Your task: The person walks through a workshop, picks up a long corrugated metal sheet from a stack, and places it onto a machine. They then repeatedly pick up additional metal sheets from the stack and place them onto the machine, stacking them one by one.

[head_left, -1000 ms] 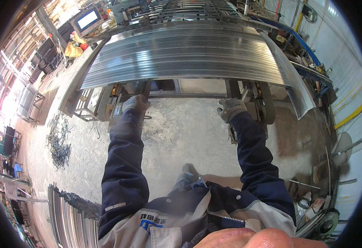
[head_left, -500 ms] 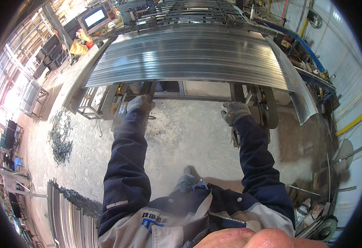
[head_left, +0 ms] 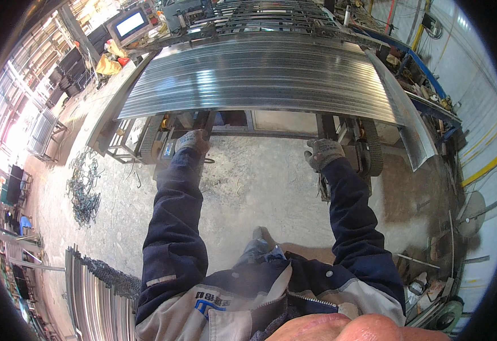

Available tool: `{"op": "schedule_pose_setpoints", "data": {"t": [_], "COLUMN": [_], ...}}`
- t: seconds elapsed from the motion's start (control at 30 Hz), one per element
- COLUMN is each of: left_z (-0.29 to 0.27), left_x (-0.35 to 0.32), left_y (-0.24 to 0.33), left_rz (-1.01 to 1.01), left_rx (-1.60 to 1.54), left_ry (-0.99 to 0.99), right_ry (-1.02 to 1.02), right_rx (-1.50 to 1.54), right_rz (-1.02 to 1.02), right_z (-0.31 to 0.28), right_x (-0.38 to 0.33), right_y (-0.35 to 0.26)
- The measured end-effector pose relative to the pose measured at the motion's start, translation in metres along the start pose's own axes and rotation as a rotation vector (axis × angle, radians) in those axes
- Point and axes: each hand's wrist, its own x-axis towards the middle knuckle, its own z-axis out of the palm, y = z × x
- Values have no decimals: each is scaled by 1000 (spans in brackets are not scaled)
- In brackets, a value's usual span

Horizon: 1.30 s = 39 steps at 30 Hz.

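Both gloved hands were up under the near edge of the big ribbed metal sheet (head_left: 260, 79) — left hand (head_left: 191, 140) toward its left side, right hand (head_left: 322, 153) toward the right, spread wide, probably to keep such a broad panel level. The sheet lay across the machine frame (head_left: 146, 139) at the far end of the concrete floor (head_left: 260, 187). Fingers looked curled, but whether either grip was actually clenched on the edge — can't tell.

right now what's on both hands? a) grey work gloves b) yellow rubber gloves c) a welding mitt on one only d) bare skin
a: the left hand and the right hand each wear a grey knit glove, held out under the near edge of the ribbed metal sheets.
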Motion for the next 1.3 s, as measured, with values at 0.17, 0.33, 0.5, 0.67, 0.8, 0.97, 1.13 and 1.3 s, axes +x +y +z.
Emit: {"op": "schedule_pose_setpoints", "data": {"t": [0.17,0.33,0.5,0.67,0.8,0.97,1.13,1.3], "left_z": [-6,-4,4,1,-2,-4,-3,-4], "left_x": [-4,-2,5,4,-2,-4,-10,-9], "left_y": [5,6,-4,-4,0,1,4,3], "left_rz": [7,28,59,29,37,14,7,22], "left_rx": [-11,36,-42,-28,-8,-22,-54,-43], "left_ry": [-11,15,42,-3,27,4,62,31], "right_ry": [46,194,85,105,87,57,28,30], "right_rx": [1,66,35,43,44,40,17,8], "right_rz": [-40,-88,-62,-59,-68,-31,-17,-21], "right_z": [4,9,4,2,2,0,0,0], "right_x": [0,-4,-3,-6,-7,-5,-2,-2], "right_y": [2,4,4,4,3,1,0,0]}}
